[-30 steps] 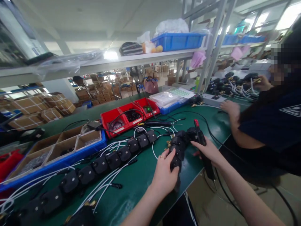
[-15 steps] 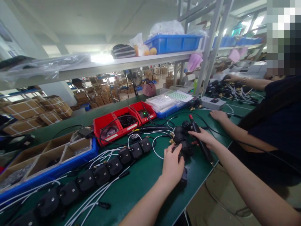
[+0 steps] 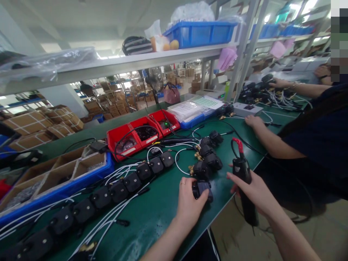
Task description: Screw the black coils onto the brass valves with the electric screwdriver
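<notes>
My left hand [image 3: 190,203] rests on the green bench [image 3: 154,214], its fingers closed round a small black plug housing [image 3: 202,189] near the front edge. My right hand [image 3: 251,192] grips a black electric screwdriver [image 3: 244,185] with a red top, held upright just off the bench edge, to the right of the housing. A short row of similar black housings [image 3: 209,156] with brass pins lies just behind the left hand. A long line of black housings [image 3: 122,186] with white cables runs off to the lower left.
Red bins [image 3: 130,136] and a blue tray with cardboard dividers [image 3: 62,174] stand behind the cables. A co-worker's hand [image 3: 252,121] and dark sleeve occupy the right side. A shelf with a blue crate [image 3: 198,32] hangs overhead.
My right hand has lifted the screwdriver off the housings and drawn it back to the right. My left hand has slid one housing toward the front edge.
</notes>
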A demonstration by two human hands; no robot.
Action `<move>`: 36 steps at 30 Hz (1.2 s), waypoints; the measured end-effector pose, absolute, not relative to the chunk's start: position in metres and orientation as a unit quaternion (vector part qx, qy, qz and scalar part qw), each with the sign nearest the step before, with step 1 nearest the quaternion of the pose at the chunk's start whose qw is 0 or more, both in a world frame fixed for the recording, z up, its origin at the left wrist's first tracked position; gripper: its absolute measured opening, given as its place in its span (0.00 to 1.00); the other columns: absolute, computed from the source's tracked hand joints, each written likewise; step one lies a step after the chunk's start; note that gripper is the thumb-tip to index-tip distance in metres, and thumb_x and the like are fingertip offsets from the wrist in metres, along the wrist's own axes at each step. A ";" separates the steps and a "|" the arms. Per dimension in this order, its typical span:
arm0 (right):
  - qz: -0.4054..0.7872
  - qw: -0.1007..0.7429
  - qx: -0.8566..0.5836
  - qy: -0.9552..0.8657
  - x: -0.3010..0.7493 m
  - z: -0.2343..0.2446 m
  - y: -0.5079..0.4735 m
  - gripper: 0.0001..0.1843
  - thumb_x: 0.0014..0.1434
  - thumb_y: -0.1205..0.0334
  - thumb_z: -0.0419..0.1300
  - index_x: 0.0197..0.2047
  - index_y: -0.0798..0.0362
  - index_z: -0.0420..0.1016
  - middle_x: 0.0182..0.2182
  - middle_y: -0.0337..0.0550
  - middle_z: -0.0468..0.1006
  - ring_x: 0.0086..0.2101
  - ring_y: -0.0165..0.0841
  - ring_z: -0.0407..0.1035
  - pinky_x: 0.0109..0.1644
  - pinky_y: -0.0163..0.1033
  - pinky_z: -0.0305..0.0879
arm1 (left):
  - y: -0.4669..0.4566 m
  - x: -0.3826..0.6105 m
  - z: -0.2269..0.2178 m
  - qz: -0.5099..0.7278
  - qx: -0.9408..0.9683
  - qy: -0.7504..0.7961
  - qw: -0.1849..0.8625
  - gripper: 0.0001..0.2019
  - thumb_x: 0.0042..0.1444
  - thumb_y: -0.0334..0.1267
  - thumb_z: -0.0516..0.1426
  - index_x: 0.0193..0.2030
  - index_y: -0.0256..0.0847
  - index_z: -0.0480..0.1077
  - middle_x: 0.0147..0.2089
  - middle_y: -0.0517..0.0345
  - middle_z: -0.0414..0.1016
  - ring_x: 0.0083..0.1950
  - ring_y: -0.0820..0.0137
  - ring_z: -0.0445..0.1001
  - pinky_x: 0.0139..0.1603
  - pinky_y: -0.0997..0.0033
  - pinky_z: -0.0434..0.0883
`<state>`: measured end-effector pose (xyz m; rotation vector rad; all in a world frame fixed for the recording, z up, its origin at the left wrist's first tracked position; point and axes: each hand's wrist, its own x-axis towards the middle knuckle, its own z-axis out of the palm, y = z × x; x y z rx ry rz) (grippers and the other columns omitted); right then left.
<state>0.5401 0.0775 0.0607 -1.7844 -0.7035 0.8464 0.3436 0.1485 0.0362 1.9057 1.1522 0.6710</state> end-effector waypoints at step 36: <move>0.402 0.480 -0.735 -0.262 0.588 0.057 0.156 0.18 0.67 0.61 0.63 0.56 0.60 0.67 0.33 0.40 0.71 0.26 0.22 0.66 0.26 0.25 0.66 | 0.179 0.420 0.023 0.241 0.821 0.412 0.314 0.45 0.45 0.29 0.61 0.72 0.43 0.52 0.68 0.47 0.65 0.67 0.51 0.61 0.72 0.43 0.52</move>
